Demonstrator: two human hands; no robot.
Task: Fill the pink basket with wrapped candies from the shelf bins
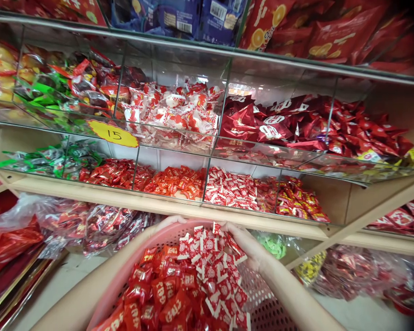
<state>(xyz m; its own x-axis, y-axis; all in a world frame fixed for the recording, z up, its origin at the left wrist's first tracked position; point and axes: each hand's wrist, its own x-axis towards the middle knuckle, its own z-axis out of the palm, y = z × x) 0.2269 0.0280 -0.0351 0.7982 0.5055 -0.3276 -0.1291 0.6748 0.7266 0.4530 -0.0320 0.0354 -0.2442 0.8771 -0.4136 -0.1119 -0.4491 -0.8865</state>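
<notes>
A pink perforated plastic basket (110,280) is tilted in front of me below the shelves. My left hand (169,224) grips its far rim, fingers partly hidden behind it. Inside, shiny red wrapped candies (169,294) fill the left and middle. Small red-and-white wrapped candies (215,271) are heaped along the right side. My right hand (246,243) is at the basket's upper right, its fingers curled about some of those red-and-white candies; the fingertips are partly covered. Just beyond the basket, a shelf compartment holds matching red-and-white candies (231,188).
Clear-fronted shelves (179,46) with divided compartments of wrapped sweets span the view. A yellow price tag (113,134) reads 15. The wooden shelf edge (89,197) runs close above my hands. Bagged candies (359,271) sit low right, and a red bag (14,239) low left.
</notes>
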